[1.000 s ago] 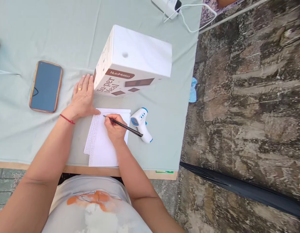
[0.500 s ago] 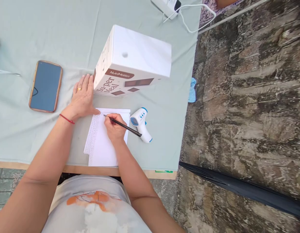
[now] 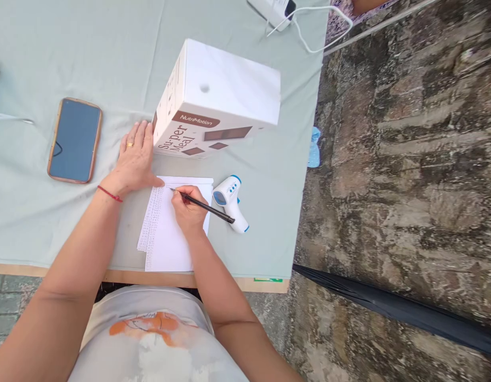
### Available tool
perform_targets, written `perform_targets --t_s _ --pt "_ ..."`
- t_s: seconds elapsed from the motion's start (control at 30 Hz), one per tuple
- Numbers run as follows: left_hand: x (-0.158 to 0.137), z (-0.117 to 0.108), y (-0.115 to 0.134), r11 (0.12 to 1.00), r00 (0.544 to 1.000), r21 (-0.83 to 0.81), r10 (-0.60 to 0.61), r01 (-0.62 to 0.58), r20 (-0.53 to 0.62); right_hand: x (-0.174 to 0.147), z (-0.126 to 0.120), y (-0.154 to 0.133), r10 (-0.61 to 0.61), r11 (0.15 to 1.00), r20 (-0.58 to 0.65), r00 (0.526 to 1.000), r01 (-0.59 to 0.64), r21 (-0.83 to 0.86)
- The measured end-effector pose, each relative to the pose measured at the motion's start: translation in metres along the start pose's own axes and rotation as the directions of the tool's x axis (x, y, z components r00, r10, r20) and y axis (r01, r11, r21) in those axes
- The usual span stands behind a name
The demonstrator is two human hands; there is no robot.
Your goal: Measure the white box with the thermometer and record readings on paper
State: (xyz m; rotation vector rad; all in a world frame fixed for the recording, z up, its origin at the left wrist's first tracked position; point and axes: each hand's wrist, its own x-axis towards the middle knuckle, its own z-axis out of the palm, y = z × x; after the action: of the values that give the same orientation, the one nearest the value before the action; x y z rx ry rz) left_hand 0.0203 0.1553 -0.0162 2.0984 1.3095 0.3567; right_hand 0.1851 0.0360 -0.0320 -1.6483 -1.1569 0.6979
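A black pen (image 3: 205, 205) is gripped in my right hand (image 3: 189, 209), its tip at the upper left part of a white sheet of paper (image 3: 169, 233). Small handwriting runs down the sheet's left side, and another written sheet peeks out beneath it. My left hand (image 3: 134, 158) lies flat on the cloth with the fingers stretched out. Its thumb rests at the paper's top left corner, and its fingertips are beside a white "Super Meal" box (image 3: 229, 85). Just right of my right hand lies a white and blue infrared thermometer (image 3: 231, 204).
A phone (image 3: 75, 140) in a brown-edged case lies left of my left hand. At the table's far edge is a white power strip (image 3: 271, 11) with a looping cable (image 3: 329, 8). Beyond the right table edge are a stone wall (image 3: 388, 185) and a folded dark umbrella-like object (image 3: 388, 305).
The pen's rear end has shifted very slightly to the right while its tip stays on the paper. My left hand has not moved.
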Motion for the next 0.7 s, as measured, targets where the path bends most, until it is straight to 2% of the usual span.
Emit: perform_targets --t_s 0.3,0.47,0.53,0.6,0.7 --pt "0.0 0.001 -0.001 1.0 1.0 0.017 0.013 -0.013 0.004 0.001 0.0 -0.001 0.015 1.0 -0.013 1.0 -0.015 0.001" --pt "0.001 0.002 -0.004 1.0 1.0 0.005 0.012 -0.012 -0.002 -0.001 0.003 0.003 -0.027 0.999 -0.01 1.0 0.027 -0.048" --pt "0.001 0.003 -0.006 1.0 1.0 -0.02 0.02 -0.02 -0.012 -0.001 0.0 0.002 -0.084 0.994 -0.023 0.996 0.082 -0.073" --pt "0.003 0.003 -0.008 0.997 0.999 -0.065 0.033 -0.036 -0.042 0.002 -0.009 -0.001 -0.188 0.975 0.003 0.982 0.187 -0.117" --pt "0.007 0.004 -0.012 0.983 0.987 -0.162 0.067 -0.091 -0.148 0.008 -0.029 -0.007 -0.361 0.891 0.126 0.924 0.382 -0.244"
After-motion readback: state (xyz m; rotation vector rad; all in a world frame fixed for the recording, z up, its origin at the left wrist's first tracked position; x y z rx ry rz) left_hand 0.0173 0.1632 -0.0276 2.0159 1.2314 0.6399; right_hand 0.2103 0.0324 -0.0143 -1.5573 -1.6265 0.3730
